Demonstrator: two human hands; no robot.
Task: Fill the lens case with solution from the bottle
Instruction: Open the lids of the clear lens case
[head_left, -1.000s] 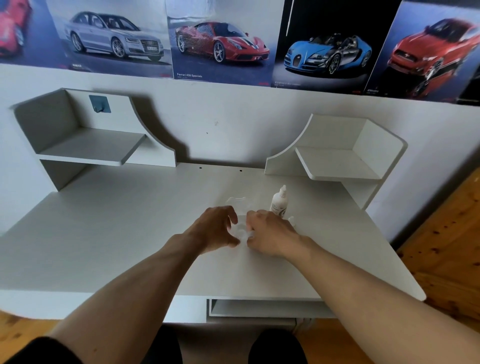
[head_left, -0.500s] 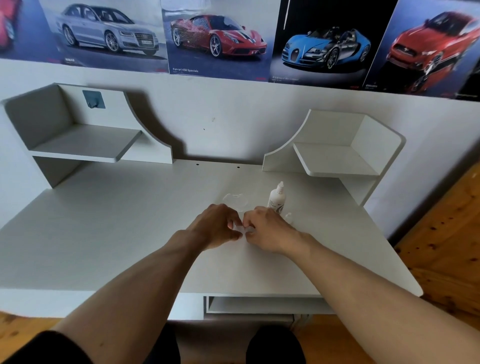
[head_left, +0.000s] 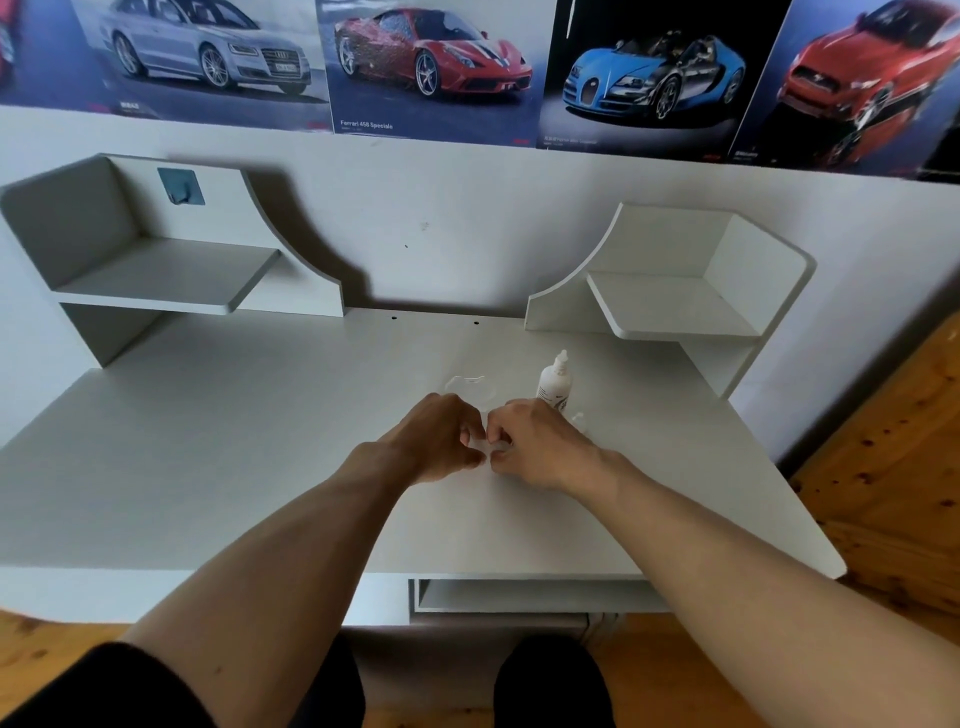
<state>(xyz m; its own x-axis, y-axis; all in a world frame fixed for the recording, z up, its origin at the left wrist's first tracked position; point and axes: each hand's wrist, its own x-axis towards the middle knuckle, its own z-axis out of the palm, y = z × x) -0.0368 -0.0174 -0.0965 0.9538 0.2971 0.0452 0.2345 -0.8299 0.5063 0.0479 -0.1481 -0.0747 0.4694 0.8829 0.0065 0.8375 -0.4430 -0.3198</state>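
A small pale lens case (head_left: 492, 447) lies on the white desk (head_left: 234, 441), mostly hidden between my two hands. My left hand (head_left: 441, 441) curls its fingers and thumb round the case's left end. My right hand (head_left: 535, 449) pinches its right end, and the fingertips of both hands nearly meet. A white solution bottle (head_left: 555, 384) with a pointed nozzle stands upright just behind my right hand, apart from it. A small clear cap (head_left: 578, 419) lies by the bottle's base.
A clear plastic piece (head_left: 467, 387) lies on the desk behind my left hand. Raised corner shelves stand at the back left (head_left: 156, 280) and back right (head_left: 675, 306). The desk's front edge runs just above my knees, with wooden floor to the right.
My hands have drawn closer together over the lens case, so less of it shows. The bottle and clear piece have not moved.
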